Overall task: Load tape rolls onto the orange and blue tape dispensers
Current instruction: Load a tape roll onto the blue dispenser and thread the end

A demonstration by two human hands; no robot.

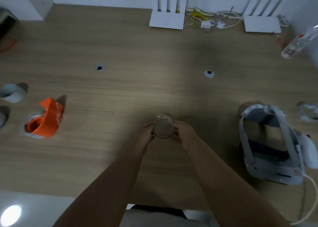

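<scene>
I see left hand [146, 134] and right hand [185, 134] grasping one clear tape roll [163, 129] in their fingers. One orange dispenser [46, 121] sits left, perhaps one white roll [13, 93] beyond.

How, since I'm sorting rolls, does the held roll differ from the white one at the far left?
The held roll is clear and gripped between left hand and right hand. The white roll is opaque and sits untouched on the table. Both are round with open cores.

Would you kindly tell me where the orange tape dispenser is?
The orange tape dispenser stands at the head view's left, on the table, near a white roll.
</scene>
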